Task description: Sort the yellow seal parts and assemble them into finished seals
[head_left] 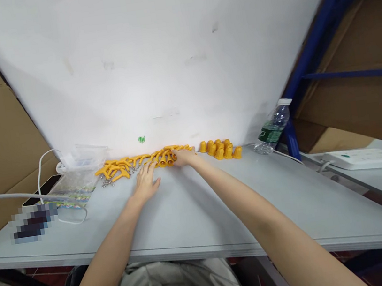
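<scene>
A row of yellow T-shaped plastic parts (123, 165) lies along the far edge of the grey table (201, 217), against a white board. My left hand (145, 181) rests flat on the table just in front of them, fingers stretched out. My right hand (183, 156) reaches into the row and its fingers are curled around one of the yellow parts (168, 158). A cluster of yellow cone-shaped caps (221, 149) stands to the right of that hand. Small metal screws (107, 183) lie by the left end of the row.
A clear plastic box (84, 157) and a clear bag (72, 185) sit at the left, with a phone (43, 187) and white cable (42, 161). A water bottle (274, 126) leans at the right. A white power strip (365, 158) lies on the neighbouring table. Cardboard stands on both sides.
</scene>
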Motion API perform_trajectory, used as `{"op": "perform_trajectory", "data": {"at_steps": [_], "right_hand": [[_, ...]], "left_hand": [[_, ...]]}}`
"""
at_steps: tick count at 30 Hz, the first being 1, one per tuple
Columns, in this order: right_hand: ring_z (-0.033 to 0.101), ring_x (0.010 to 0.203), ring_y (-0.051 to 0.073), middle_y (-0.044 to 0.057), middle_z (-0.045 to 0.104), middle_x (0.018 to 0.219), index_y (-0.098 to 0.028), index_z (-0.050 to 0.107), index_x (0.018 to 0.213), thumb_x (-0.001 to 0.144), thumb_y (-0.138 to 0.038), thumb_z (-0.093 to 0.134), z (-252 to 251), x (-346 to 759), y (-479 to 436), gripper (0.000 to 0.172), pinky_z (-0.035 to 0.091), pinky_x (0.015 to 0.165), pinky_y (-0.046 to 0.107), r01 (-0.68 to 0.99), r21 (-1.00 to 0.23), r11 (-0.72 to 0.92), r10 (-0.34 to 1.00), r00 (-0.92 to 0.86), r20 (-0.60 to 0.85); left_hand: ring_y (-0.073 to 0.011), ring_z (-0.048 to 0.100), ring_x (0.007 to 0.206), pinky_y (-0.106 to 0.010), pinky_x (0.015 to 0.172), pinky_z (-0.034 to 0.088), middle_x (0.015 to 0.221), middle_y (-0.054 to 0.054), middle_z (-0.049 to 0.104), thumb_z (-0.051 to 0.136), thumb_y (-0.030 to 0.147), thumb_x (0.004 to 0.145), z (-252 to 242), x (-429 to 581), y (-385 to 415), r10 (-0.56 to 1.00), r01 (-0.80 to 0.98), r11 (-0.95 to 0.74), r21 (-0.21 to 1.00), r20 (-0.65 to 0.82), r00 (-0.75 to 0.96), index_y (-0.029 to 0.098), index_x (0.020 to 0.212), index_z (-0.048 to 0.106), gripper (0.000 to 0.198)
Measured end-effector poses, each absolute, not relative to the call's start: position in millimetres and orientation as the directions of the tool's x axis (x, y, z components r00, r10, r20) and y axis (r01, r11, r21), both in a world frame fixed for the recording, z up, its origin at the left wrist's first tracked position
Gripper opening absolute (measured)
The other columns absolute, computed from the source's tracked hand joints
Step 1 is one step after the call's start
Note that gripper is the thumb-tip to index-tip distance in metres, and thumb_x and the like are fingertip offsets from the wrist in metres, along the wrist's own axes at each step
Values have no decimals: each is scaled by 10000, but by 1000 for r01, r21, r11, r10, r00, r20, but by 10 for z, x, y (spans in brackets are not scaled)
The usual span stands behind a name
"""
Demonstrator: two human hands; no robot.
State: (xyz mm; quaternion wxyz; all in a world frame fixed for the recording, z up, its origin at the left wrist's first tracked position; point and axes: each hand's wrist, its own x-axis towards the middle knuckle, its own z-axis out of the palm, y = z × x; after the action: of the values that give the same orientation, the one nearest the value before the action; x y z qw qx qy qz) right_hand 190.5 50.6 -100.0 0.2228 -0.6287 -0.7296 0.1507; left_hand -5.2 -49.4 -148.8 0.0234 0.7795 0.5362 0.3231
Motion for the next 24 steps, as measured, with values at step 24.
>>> {"op": "perform_trajectory", "data": {"at_steps": [24], "right_hand": [[453,1320,339,189,494,1428,-195,572,1309,905,-221,405,-1606,3789,265,439,248,1082,659,842,-447,-301,883,423,202]], "left_hand": [[-284,493,1273,-480,1062,418,1363,-126,552,556,209,834,-1520,-20,-511,846,795,-475,379,447,292,186,1347,481,519]]}}
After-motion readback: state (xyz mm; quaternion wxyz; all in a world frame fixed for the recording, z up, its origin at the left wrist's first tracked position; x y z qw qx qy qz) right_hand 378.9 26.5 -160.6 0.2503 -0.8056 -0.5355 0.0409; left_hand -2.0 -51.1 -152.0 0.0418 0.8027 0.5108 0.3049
